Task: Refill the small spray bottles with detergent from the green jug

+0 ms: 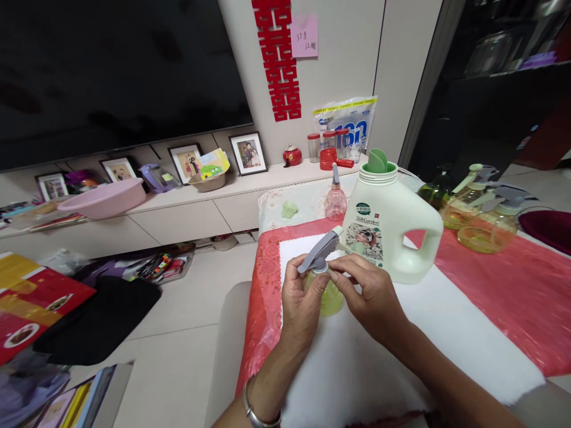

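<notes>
The spray bottle (pixel 333 292) is between the two hands, directly below the meeting fingertips, with yellow-green liquid (pixel 331 306) showing in its lower part. The left hand (pixel 298 303) curls around its neck, thumb in front and fingers bent behind the far side, probably to keep the bottle from turning. The right hand (pixel 372 291) brings thumb and forefinger together at the collar under the grey spray head (pixel 321 252); they seem to pinch its edge, a fingertip grip that suits fine work better than force. The other right fingers are bent close beside the forefinger, and I cannot tell whether they touch anything.

The lever of the spray head leans over the left fingers and its nozzle points away from the person, which leaves the collar free for the right fingertips. The base seems to rest on the white cloth (pixel 401 356), beneath the hands, likely laid there to catch drips and protect the red sheet (pixel 263 285) under it.

Just beyond the right fingers stands the big jug (pixel 401 238), a green cap (pixel 377 161) sitting in its mouth, within easy reach. A pink bottle (pixel 335 202) stands past the fingertips. Well to the right of the right fingers, two filled bottles (pixel 488 230) stand together, apparently set aside to leave working room.
</notes>
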Action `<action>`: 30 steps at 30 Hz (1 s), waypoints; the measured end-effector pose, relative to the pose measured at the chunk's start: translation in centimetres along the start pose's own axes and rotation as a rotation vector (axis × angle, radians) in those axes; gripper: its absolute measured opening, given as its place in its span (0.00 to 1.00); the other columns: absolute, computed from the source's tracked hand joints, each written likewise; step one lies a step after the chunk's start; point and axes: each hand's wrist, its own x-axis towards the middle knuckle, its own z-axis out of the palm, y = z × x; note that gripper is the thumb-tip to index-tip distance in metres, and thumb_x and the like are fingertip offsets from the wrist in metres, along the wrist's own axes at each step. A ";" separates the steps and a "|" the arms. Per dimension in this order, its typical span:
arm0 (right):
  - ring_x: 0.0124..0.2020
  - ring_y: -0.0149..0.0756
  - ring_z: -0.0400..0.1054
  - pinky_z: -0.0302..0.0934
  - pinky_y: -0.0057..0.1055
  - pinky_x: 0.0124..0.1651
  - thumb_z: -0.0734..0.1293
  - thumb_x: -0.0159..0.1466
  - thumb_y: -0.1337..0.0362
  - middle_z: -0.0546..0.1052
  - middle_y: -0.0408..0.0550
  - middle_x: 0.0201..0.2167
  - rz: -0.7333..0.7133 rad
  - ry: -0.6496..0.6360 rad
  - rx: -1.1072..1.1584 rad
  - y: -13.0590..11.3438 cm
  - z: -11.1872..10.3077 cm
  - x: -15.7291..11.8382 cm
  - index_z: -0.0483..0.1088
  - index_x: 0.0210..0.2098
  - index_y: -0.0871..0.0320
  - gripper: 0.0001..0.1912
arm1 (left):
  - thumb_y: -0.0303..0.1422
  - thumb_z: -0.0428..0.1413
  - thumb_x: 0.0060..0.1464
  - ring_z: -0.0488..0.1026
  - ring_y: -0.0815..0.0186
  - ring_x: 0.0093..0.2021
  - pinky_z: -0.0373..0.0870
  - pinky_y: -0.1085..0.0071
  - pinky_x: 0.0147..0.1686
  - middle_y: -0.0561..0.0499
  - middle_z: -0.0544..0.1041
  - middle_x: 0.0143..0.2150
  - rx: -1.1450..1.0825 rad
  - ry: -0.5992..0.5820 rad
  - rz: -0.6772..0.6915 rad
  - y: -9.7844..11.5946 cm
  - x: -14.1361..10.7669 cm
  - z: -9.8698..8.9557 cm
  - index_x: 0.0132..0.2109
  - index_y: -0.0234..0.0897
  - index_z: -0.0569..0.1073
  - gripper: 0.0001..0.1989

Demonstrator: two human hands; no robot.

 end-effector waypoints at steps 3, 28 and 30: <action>0.45 0.30 0.70 0.65 0.27 0.47 0.61 0.73 0.69 0.74 0.45 0.43 -0.030 -0.028 -0.081 -0.3 -0.1 -0.1 0.73 0.46 0.61 0.09 | 0.36 0.66 0.57 0.76 0.65 0.47 0.71 0.68 0.51 0.52 0.80 0.44 0.023 0.001 0.017 -0.1 0.0 0.0 0.46 0.41 0.74 0.13; 0.41 0.47 0.71 0.73 0.39 0.35 0.55 0.61 0.79 0.73 0.63 0.42 -0.235 -0.058 -0.746 -3.0 0.9 -2.0 0.67 0.53 0.76 0.23 | 0.40 0.64 0.58 0.74 0.61 0.53 0.67 0.64 0.56 0.48 0.78 0.50 0.077 -0.041 0.000 0.5 0.0 0.5 0.50 0.41 0.73 0.15; 0.42 0.46 0.72 0.74 0.37 0.36 0.53 0.60 0.79 0.73 0.65 0.45 -0.245 -0.073 -0.780 -2.9 0.8 -2.3 0.68 0.53 0.76 0.24 | 0.37 0.67 0.54 0.74 0.61 0.52 0.68 0.65 0.55 0.49 0.78 0.49 0.025 -0.020 -0.048 0.5 0.2 0.6 0.49 0.41 0.73 0.17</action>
